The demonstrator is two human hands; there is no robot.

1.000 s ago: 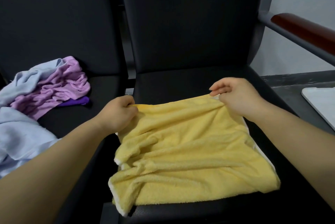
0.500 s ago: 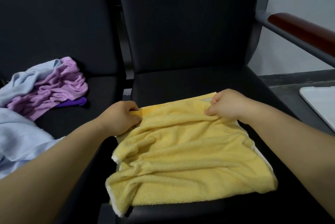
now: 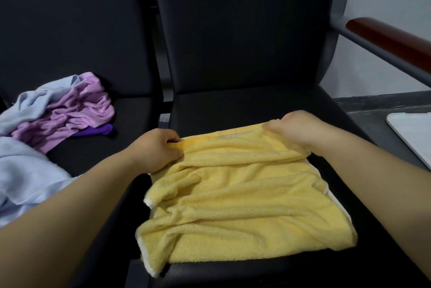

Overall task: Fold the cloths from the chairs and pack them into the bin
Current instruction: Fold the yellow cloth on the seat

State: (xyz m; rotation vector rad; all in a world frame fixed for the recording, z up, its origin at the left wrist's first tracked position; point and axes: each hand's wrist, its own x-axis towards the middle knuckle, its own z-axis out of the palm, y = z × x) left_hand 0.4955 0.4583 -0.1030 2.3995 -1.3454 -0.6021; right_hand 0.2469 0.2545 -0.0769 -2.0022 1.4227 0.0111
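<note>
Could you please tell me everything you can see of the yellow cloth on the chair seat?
The yellow cloth looks like soft, fluffy terry with a pale white edging. It lies rumpled, seemingly in layers, on the black chair seat, its near edge at the seat's front. The left hand grips its far left corner and the right hand its far right corner, the far edge stretched between them.

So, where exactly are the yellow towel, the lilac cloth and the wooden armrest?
yellow towel (image 3: 245,194): head view, on its wrinkled middle.
lilac cloth (image 3: 77,112): head view, on its bunched centre.
wooden armrest (image 3: 391,40): head view, on its reddish-brown top.
</note>
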